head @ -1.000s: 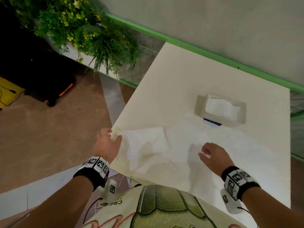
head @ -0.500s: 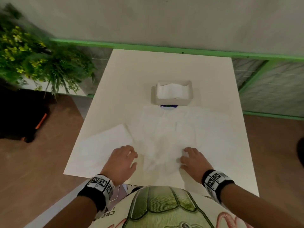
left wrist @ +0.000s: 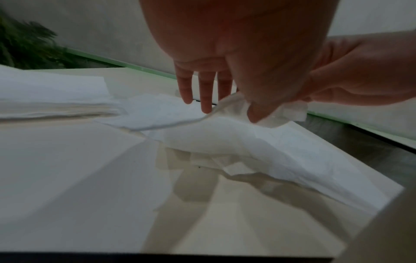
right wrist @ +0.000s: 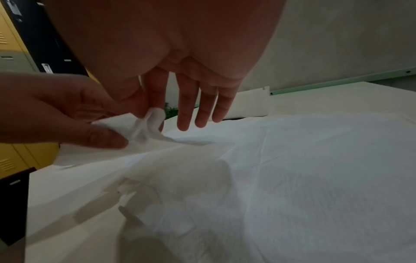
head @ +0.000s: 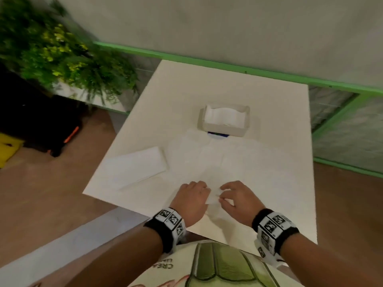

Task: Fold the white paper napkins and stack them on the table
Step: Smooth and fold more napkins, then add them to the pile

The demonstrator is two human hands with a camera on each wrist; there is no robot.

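Note:
Several unfolded white napkins [head: 228, 162] lie spread over the middle of the white table [head: 207, 83]. A folded napkin stack [head: 134, 166] rests near the left edge. At the near edge, my left hand [head: 207, 193] and right hand [head: 222, 195] meet and both pinch the lifted corner of one napkin [head: 213, 198]. In the left wrist view the left thumb and forefinger pinch the crumpled corner [left wrist: 247, 106], the other fingers hanging straight. In the right wrist view the right thumb and forefinger hold the same corner [right wrist: 153, 115], and the rest of the napkin [right wrist: 292, 169] lies flat.
A white napkin holder [head: 224, 120] with napkins in it stands past the spread sheets, mid-table. A green plant [head: 62, 59] is off the left far corner. A green rail [head: 269, 73] runs along the wall behind. Brown floor lies on both sides.
My left hand left the folded stack and came right; my right hand came left. Both now meet at the near edge and lift a napkin corner. My head has swung.

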